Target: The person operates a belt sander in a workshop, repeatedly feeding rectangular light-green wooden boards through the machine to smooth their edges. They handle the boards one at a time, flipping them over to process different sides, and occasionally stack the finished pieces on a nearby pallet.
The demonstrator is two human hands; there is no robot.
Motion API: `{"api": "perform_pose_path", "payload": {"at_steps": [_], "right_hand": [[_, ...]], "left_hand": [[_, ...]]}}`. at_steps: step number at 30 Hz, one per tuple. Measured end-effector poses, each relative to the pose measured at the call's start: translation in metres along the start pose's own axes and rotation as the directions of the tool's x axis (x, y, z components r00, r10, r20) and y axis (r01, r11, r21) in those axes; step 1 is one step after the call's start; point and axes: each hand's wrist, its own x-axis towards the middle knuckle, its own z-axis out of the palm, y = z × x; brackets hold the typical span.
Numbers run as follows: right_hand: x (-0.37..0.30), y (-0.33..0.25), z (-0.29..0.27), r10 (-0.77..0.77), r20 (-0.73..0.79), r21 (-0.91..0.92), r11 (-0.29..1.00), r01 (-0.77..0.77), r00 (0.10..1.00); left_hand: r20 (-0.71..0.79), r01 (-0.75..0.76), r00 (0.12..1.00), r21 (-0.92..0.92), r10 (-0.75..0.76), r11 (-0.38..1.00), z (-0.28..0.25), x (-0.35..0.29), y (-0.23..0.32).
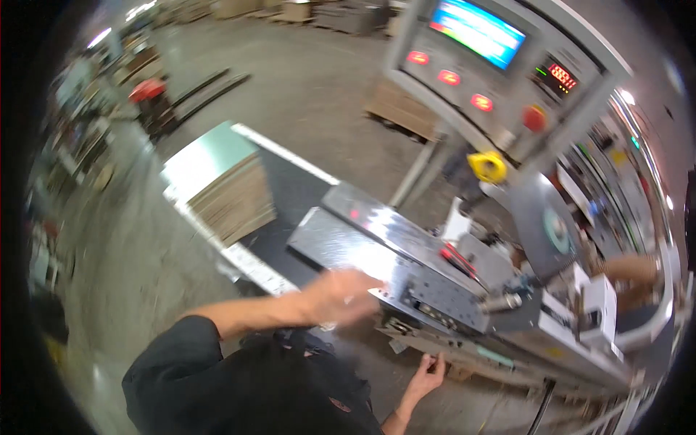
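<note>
My left hand (341, 293) is blurred by motion. It lies over the near edge of the shiny steel plate (341, 243) of a packing machine, fingers pointing right; I cannot tell whether it holds anything. Lower down, my right hand (428, 373) curls its fingers around the edge of the machine's lower frame rail (478, 359). A perforated grey block (442, 297) with a short metal cylinder (500, 302) sits just right of my left hand.
The control panel (500, 69) with a bright screen and red buttons stands above the machine, a yellow knob (487, 167) below it. A green-topped stack of cardboard sheets (217, 181) is at left, a red pallet jack (148, 90) beyond. Another person's arm (631, 268) and white boxes (598, 308) are at right.
</note>
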Motion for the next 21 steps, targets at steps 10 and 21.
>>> {"api": "perform_pose_path", "payload": {"at_steps": [10,21], "right_hand": [[-0.073,-0.082,0.116,-0.144,0.598,0.091,0.990,0.111,0.789],[-0.077,-0.293,0.253,-0.710,0.467,0.420,0.703,0.574,0.528]], "left_hand": [[-0.349,0.576,0.741,0.770,-0.573,0.276,-0.306,-0.060,-0.053],[-0.615,0.662,0.740,0.596,-0.271,0.456,-0.288,-0.097,-0.080]]}}
